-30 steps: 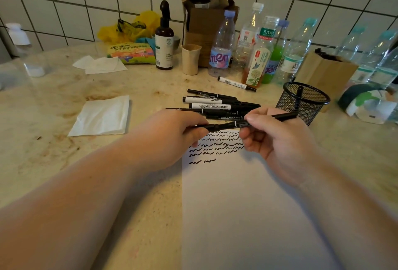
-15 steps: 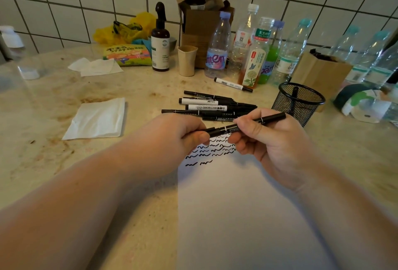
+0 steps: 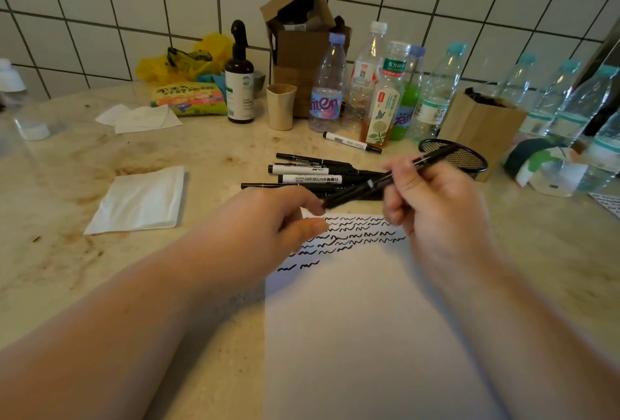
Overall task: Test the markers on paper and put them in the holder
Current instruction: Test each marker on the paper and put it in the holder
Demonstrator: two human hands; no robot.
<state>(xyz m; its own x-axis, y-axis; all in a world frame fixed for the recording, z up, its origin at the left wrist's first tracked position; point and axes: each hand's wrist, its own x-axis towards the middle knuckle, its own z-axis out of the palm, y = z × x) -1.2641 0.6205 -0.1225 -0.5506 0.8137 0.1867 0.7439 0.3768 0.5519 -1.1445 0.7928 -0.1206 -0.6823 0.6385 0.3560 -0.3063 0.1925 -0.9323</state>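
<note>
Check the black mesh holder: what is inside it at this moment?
Little can be told. The mesh holder stands behind the right hand, whose marker crosses its rim. The visible interior looks dark; the hand covers its lower part, so any markers inside cannot be made out.

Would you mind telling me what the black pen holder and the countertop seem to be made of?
The pen holder looks like black wire mesh, probably metal with a matte coating: its wall is a fine see-through grid under a solid rim. The countertop looks like polished stone, perhaps marble or an imitation: cream with brownish mottling and a soft sheen.
</note>
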